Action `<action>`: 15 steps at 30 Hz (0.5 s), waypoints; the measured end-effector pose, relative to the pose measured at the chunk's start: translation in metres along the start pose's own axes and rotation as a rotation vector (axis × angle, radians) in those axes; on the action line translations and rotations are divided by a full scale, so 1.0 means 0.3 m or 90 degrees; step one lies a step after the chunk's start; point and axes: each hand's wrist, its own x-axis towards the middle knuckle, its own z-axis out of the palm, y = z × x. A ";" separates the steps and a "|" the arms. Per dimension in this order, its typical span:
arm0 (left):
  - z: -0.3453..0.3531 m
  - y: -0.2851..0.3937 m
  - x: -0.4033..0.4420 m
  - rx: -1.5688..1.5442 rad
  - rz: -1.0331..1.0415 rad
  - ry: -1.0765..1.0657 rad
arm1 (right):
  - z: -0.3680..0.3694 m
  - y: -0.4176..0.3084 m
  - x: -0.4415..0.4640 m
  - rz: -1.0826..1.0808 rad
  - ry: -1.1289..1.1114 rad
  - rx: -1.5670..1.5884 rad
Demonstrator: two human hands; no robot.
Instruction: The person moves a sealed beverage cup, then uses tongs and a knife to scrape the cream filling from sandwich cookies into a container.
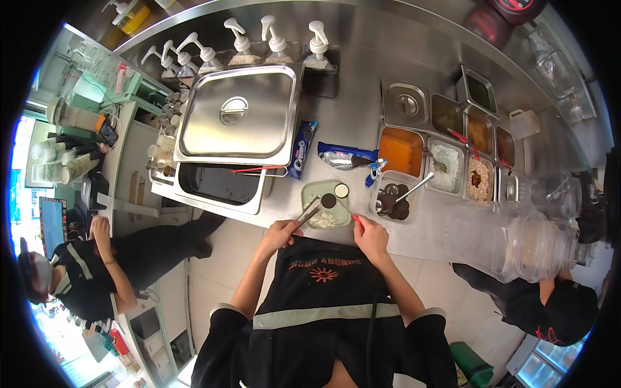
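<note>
My left hand (281,234) is closed around metal tongs (309,212), whose tips reach into a small pale green container (312,190) at the counter's front edge. My right hand (370,235) grips a thin tool with a red handle (356,218), its far end pointing to the same container. Inside the container lie a dark round cookie (328,200), a cookie half with white cream facing up (341,191), and a whitish crumbly mass (323,220). To the right, a clear tub holds dark cookies (391,201) and a spoon (416,186).
Blue cookie packets (303,150) lie behind the container. A large lidded steel pan (239,111) stands left, topping trays (401,150) right, pump bottles (276,43) at the back. Stacked clear containers (511,240) edge the right. Co-workers (90,271) stand on both sides.
</note>
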 end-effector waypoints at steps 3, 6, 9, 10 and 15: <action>0.017 0.004 0.009 -0.024 0.011 -0.004 | -0.009 -0.007 -0.004 0.059 -0.039 -0.029; 0.035 -0.001 0.054 -0.011 -0.008 0.013 | 0.054 0.049 0.007 0.086 -0.019 0.053; 0.029 0.003 0.065 0.001 -0.024 0.008 | 0.086 0.081 0.039 0.126 -0.100 0.237; 0.025 0.004 0.064 0.001 -0.026 0.002 | 0.091 0.084 0.036 0.074 -0.066 0.219; 0.017 -0.040 0.066 -0.033 -0.019 -0.002 | 0.019 -0.016 0.024 -0.167 0.053 -0.004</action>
